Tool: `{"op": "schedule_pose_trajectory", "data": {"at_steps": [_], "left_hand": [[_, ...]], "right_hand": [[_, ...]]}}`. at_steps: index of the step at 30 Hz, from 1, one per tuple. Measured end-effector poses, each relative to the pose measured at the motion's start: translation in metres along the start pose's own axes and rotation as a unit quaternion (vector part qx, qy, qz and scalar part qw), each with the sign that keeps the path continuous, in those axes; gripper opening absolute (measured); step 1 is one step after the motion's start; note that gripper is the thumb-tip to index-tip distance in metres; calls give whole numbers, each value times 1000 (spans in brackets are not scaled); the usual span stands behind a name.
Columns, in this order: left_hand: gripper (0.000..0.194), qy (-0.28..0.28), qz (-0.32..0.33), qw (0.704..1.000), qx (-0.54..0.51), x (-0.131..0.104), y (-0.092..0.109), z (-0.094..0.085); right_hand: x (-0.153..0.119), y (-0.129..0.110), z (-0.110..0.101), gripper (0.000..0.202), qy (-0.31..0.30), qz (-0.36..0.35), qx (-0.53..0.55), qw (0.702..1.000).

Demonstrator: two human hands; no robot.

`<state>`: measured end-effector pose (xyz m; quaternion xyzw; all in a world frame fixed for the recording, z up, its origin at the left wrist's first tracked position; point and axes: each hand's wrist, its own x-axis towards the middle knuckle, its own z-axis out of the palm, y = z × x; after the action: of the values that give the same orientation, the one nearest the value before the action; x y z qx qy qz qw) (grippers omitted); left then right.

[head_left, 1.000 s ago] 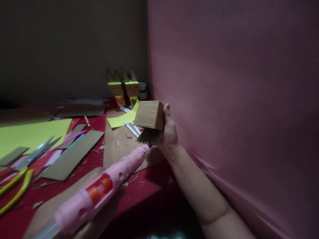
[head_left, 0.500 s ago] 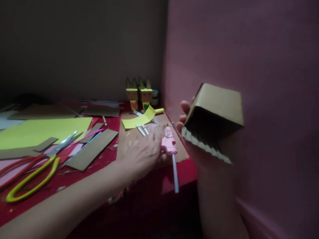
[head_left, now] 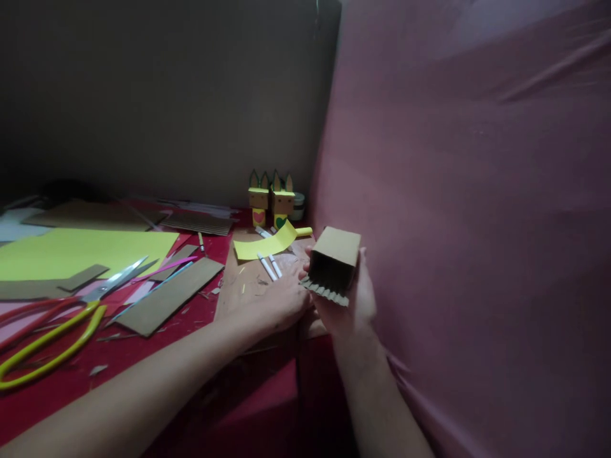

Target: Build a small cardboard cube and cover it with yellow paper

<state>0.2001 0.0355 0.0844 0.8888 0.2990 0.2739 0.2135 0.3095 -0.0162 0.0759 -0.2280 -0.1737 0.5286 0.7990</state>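
A small open cardboard box [head_left: 337, 245] with a ragged corrugated flap rests in my right hand [head_left: 363, 299], whose fingers wrap round its sides. Its dark opening faces me. My left hand [head_left: 286, 299] is low over the brown board [head_left: 231, 289], just left of the box; its fingertips are partly hidden beside the flap, so what they hold, if anything, does not show. Behind it lie a curved yellow paper strip [head_left: 272, 245] and white sticks [head_left: 266, 267]. The pink glue gun is out of sight behind the hands and box.
Large scissors [head_left: 95, 299], yellow paper [head_left: 95, 248] and cardboard strips [head_left: 172, 296] cover the red table at left. Two cardboard figures [head_left: 258, 200] with pointed ears stand at the back corner. A pink wall [head_left: 453, 222] rises close on the right.
My right hand has brought the box left and down, close to my left hand. The glue gun, visible before beside my left hand, is now hidden. The view has shifted slightly.
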Motion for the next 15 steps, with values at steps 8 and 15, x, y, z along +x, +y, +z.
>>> {"op": "schedule_pose_trajectory", "data": {"at_steps": [8, 15], "left_hand": [[29, 63, -18, 993, -100, -29, -75, -28], [87, 110, 30, 987, -116, -33, -82, -21]], "right_hand": [[27, 29, -8, 57, 21, 62, 2, 998], [30, 45, 3, 59, -4, 129, -27, 991]]}}
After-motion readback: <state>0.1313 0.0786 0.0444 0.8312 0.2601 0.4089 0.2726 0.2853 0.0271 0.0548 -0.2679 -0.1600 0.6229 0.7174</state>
